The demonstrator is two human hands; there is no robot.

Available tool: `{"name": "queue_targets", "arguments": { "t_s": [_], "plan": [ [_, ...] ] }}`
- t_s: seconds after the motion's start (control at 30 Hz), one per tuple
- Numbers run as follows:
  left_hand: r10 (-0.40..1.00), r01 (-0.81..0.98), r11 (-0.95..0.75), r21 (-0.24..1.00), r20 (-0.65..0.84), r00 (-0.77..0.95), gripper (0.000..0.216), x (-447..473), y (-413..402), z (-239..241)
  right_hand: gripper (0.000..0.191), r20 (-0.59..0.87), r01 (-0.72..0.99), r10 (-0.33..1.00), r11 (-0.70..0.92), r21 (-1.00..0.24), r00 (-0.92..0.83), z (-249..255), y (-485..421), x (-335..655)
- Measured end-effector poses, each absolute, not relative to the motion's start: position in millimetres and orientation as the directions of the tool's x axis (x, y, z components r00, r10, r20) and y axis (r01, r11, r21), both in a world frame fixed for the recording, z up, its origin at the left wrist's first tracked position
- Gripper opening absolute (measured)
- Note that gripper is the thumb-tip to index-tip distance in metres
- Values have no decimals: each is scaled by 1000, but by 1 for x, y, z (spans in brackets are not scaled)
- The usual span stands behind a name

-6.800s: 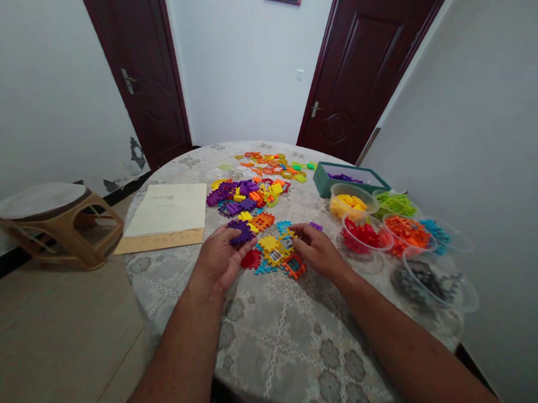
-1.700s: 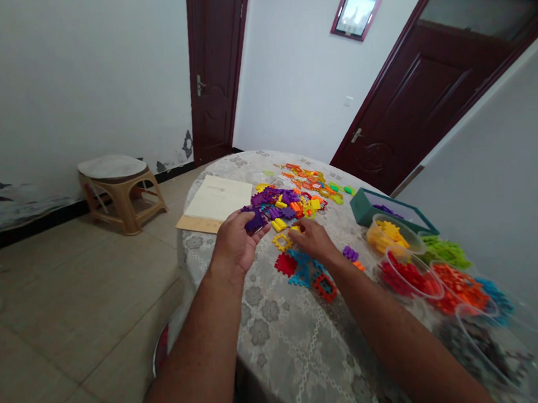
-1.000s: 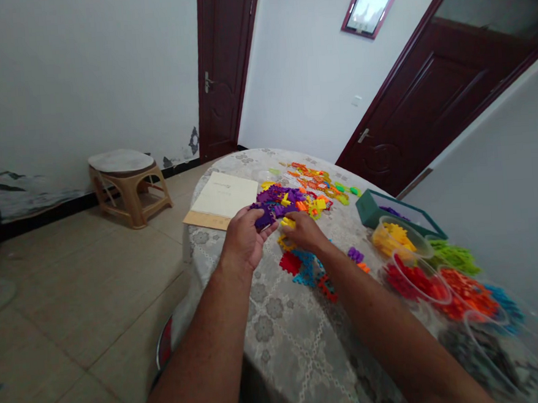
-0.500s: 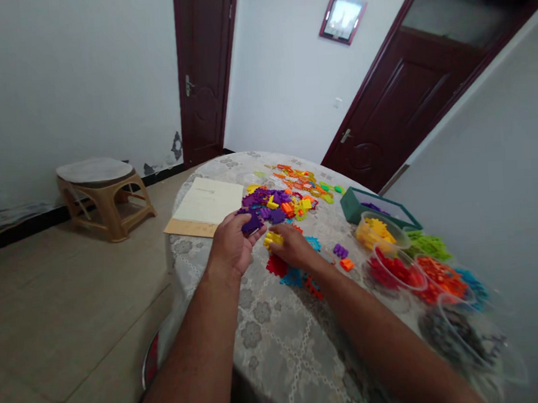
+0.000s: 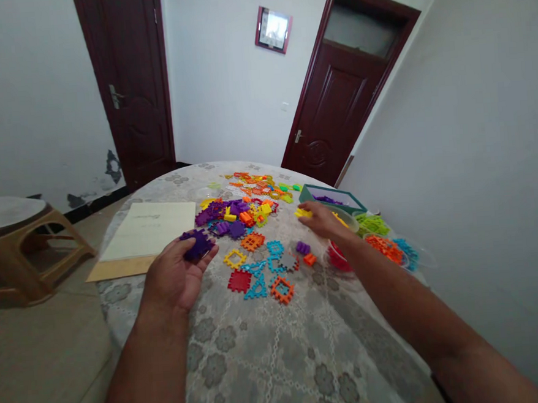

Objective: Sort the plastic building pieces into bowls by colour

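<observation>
We hold a small stack of purple pieces (image 5: 197, 244) in our left hand (image 5: 173, 282). The grip is closed softly on it: the fingers curl under the stack and the thumb rests on its near side. The stack sits right at the fingertips, a little above the table (image 5: 271, 361) and near the corner of the paper booklet (image 5: 148, 228).

Our right hand (image 5: 322, 220) reaches far out to the right. Its grip is pinched on 1 yellow piece (image 5: 303, 212), which sticks out to the left of the fingertips. This hand is just beside the green box (image 5: 330, 192) and near the bowl of green pieces (image 5: 372, 224).

We think these pieces are light, hard plastic. They look stiff and not easy to break. The flat sides look smooth, so a piece could slip. The toothed edges give the fingers something to catch on. A good place to hold 1 piece is across its flat sides, thumb on top and finger below. The purple stack may slide apart, so it needs a squeeze from both sides.

Between our 2 hands, flat on the table, lie a yellow frame (image 5: 234, 258), a red square (image 5: 239, 281), a blue triangle (image 5: 258, 288) and an orange square (image 5: 282, 289).
</observation>
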State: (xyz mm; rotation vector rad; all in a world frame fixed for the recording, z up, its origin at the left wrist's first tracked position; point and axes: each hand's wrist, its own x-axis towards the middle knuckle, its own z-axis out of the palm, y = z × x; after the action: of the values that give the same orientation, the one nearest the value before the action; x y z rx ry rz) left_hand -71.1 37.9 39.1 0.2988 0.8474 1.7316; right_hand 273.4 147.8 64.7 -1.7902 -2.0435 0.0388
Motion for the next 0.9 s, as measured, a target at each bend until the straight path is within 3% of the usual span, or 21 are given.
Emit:
{"name": "queue_targets", "arguments": {
  "t_s": [0.17, 0.33, 0.63, 0.9],
  "plan": [
    [912, -730, -102, 675, -230, -340, 15, -67, 38, 41, 36, 297, 957, 939, -88, -276, 172, 89, 173, 355],
    [915, -724, -82, 685, -237, -328, 14, -61, 41, 41, 26, 235, 946, 934, -209, -249, 268, 84, 179, 391],
    [915, -710, -68, 701, -240, -325, 13, -58, 42, 39, 31, 125, 955, 985, -78, -286, 118, 60, 181, 392],
    [920, -712, -87, 697, -218, -326, 15, -61, 42, 35, 50, 249, 950, 955, -79, -302, 158, 57, 182, 387]
  ]
}}
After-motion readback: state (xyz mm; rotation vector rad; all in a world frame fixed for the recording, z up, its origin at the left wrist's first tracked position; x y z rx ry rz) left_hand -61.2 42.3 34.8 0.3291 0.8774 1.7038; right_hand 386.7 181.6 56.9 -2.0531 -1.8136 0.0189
